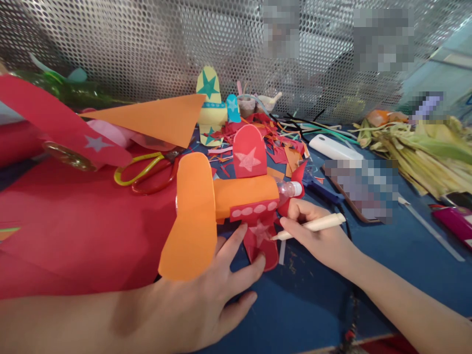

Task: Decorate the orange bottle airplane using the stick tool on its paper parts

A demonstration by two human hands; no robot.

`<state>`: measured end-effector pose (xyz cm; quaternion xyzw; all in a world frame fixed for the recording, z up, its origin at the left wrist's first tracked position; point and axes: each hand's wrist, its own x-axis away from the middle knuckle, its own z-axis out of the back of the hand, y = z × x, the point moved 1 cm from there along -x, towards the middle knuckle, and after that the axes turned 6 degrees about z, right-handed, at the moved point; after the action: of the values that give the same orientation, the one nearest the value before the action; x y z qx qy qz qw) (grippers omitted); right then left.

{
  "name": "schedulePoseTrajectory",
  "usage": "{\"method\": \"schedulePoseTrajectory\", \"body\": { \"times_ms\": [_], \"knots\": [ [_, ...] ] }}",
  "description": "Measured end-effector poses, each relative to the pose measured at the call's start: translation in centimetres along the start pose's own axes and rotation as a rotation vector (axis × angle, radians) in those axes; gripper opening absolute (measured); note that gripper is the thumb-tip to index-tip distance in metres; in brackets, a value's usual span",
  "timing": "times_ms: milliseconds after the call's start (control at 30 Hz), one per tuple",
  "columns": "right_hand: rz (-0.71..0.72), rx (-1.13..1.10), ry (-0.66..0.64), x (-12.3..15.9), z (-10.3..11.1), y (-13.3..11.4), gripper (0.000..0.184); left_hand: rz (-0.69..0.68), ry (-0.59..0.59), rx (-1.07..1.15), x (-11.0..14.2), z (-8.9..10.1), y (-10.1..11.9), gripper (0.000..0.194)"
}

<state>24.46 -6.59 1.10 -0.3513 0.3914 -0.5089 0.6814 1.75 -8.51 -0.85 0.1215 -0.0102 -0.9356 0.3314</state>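
Note:
A toy plane (pixel 245 194) made from a small plastic bottle wrapped in orange foam lies on the blue table. Its red wings carry pale stars, and a row of pale ovals runs along a red strip on its side. My right hand (pixel 324 236) pinches a cream-coloured marker pen (pixel 313 225), whose tip is at the star on the near wing (pixel 260 241). Spread over the plane's near side, my left hand (pixel 221 290) rests fingertips on that wing, steadying it. An orange foam piece (pixel 193 211) stands upright at the bottle's left end, partly in front of my left hand's knuckles.
Red foam sheets (pixel 92 231) cover the left, with scissors (pixel 151 169) on them. Behind the plane are foam scraps (pixel 269 135) and a yellow foam model (pixel 212 108). A phone (pixel 357 191), a white stick-shaped object (pixel 335 147) and dried husks (pixel 427 152) lie right. Perforated metal (pixel 147 44) borders the back.

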Motion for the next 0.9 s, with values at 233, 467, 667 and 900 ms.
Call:
{"method": "schedulePoseTrajectory", "body": {
  "times_ms": [233,467,667,900],
  "knots": [
    [-0.002,0.021,0.003,-0.02,0.02,0.02,0.029,0.0,-0.023,-0.02,-0.14,0.09,-0.01,0.043],
    [0.007,0.008,-0.005,0.03,0.01,-0.02,0.029,-0.009,-0.025,-0.032,-0.28,0.16,0.01,0.043],
    [0.009,0.011,-0.015,0.07,0.01,-0.01,0.028,-0.009,-0.006,-0.024,-0.12,0.29,0.07,0.043],
    [0.027,0.04,0.014,0.03,0.1,0.16,0.028,-0.01,-0.013,-0.028,-0.15,0.2,0.02,0.043]
  ]
}}
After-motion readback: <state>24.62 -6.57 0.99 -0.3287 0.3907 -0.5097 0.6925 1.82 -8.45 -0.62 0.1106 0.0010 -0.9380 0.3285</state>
